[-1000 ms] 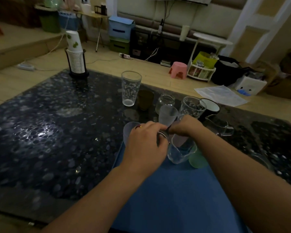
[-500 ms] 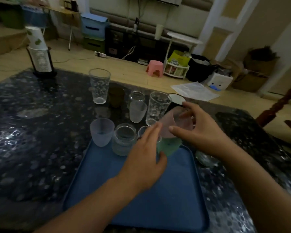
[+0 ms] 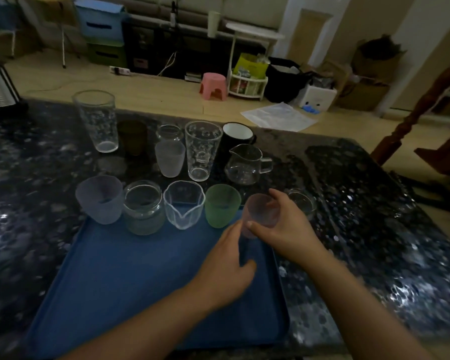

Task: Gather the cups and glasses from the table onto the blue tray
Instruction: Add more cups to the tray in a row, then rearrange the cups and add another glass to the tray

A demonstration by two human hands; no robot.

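While green cup [image 3: 222, 209] crowds it, right hand [image 3: 283, 229] grips pink cup [image 3: 260, 211].

A single view is given, taken from a wide-angle camera worn on the head. It is aimed forward and steeply down over the dark speckled counter [image 3: 374, 229], close enough that both forearms enter from the lower edge and the blue tray [image 3: 120, 281] fills the near middle. The room floor and a pink stool [image 3: 213, 85] are caught along the top. Straight lines appear bowed toward the edges, probably from the lens. No second view is supplied.
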